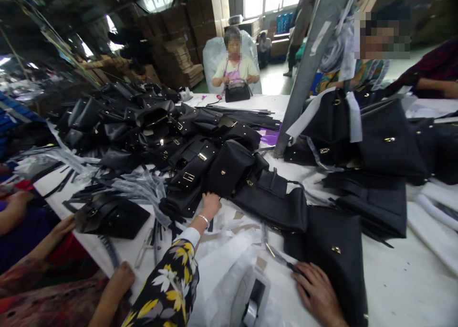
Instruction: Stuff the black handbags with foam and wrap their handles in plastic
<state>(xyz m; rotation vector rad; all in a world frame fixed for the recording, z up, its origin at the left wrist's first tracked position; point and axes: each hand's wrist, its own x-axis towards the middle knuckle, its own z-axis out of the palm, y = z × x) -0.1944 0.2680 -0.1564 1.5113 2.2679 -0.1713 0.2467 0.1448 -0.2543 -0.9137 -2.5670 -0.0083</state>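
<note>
Touching two bags: left hand (211, 204) boxy bag (229, 168), right hand (317, 291) flat bag (336, 250).

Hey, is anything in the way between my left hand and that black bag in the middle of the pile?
Nothing visible. The left hand touches the lower edge of the black bag, with no other thing between them. The right hand lies flat on a second bag.

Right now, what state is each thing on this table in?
Left hand: stretched out, touching bag pile.
Right hand: open, flat on near bag.
Near bag: lying flat.
Far bag: upright, held by seated person.
</note>
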